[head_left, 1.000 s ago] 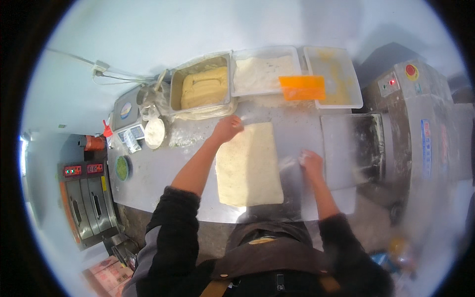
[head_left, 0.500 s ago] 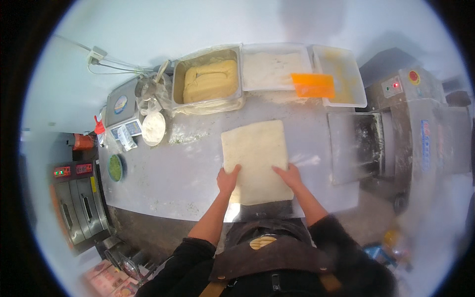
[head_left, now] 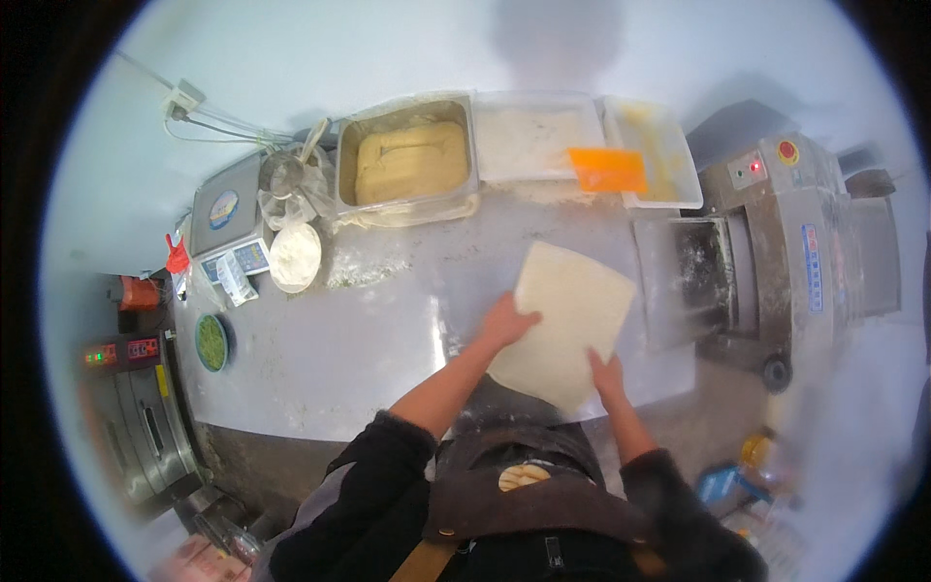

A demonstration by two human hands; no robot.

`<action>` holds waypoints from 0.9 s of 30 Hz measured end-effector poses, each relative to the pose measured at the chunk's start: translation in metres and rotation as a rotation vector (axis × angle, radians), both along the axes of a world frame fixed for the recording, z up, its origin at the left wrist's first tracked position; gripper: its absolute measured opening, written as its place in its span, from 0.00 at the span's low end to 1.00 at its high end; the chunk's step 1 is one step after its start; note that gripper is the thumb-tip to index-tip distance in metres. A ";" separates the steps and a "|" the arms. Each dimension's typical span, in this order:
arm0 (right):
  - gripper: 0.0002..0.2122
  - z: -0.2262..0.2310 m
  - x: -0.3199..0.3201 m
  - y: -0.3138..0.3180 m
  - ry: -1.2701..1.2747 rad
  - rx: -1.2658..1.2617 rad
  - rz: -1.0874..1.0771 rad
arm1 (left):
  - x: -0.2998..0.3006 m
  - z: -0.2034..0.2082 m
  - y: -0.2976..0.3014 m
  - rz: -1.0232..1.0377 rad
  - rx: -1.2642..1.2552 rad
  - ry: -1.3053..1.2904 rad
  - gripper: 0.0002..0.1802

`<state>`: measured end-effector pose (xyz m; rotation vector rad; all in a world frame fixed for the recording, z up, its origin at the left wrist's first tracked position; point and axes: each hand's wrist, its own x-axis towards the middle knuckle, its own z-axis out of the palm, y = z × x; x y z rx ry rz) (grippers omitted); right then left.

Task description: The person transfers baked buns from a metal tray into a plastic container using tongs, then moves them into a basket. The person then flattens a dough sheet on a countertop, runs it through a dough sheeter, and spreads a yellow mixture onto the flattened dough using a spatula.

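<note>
A dough sheet (head_left: 574, 310) held on 2 sides

The person's left hand (head_left: 504, 322) grips the sheet at its 9 o'clock edge, thumb laid on top, the other fingers partly hidden. The right hand (head_left: 608, 376) clasps it near 5 o'clock, thumb also on the upper face, its remaining fingers mostly out of sight. The pale, flat, roughly rectangular sheet sits askew, 1 corner toward 11 o'clock and another reaching the front edge of the metal worktable (head_left: 330, 383) at 6. The view does not settle whether it is lifted.

Outward from the sheet, with 12 pointing away from the person: between 10 and 11 stands a steel tub (head_left: 407, 203) of yellow dough (head_left: 412, 160); near 12, a white flour tray (head_left: 533, 99); at 1, a yellow-smeared tray (head_left: 669, 160). A flat orange plastic sheet (head_left: 608, 170) overlaps these 2 trays. At 2 stands a metal machine (head_left: 815, 209) with a red push-button (head_left: 787, 151). Toward 10 are a round bowl of flour (head_left: 295, 258) and, beyond it, a digital scale (head_left: 215, 215). At 9 lies a bowl of chopped greens (head_left: 211, 342).
</note>
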<state>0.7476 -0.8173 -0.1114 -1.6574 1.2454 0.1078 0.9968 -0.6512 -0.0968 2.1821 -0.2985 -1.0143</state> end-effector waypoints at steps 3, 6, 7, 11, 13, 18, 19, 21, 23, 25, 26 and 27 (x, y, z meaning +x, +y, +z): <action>0.31 -0.029 0.002 -0.020 0.044 -0.093 -0.172 | 0.017 -0.012 -0.039 -0.055 -0.016 -0.033 0.40; 0.30 -0.044 0.042 -0.033 -0.065 -0.170 -0.170 | 0.032 -0.021 -0.033 0.047 -0.076 -0.024 0.39; 0.30 -0.042 0.058 -0.036 -0.025 -0.155 -0.148 | 0.036 -0.021 -0.020 0.087 -0.063 0.011 0.38; 0.32 -0.021 0.130 -0.016 -0.101 -0.058 0.086 | 0.039 -0.009 0.063 0.334 -0.113 -0.080 0.33; 0.32 -0.010 0.147 0.012 -0.018 -0.104 0.240 | 0.019 0.003 0.108 0.453 -0.123 -0.125 0.33; 0.35 0.004 0.124 0.032 0.013 0.020 0.360 | -0.068 0.009 0.129 0.595 0.164 -0.156 0.39; 0.35 0.005 0.114 0.026 0.084 0.002 0.346 | -0.078 0.007 0.123 0.578 0.143 -0.194 0.41; 0.30 0.011 0.091 0.011 0.058 -0.028 0.334 | -0.092 0.004 0.105 0.529 0.116 -0.191 0.44; 0.28 0.020 0.073 0.003 0.088 -0.053 0.296 | -0.094 0.006 0.090 0.443 0.115 -0.184 0.47; 0.29 0.033 0.066 0.005 0.072 -0.095 0.240 | -0.087 0.014 0.082 0.397 0.141 -0.198 0.50; 0.29 0.038 0.071 0.008 0.098 -0.265 0.263 | -0.082 0.020 0.080 0.394 0.167 -0.219 0.51; 0.30 0.043 0.081 0.012 0.067 -0.455 0.270 | -0.076 0.024 0.078 0.357 0.176 -0.230 0.52</action>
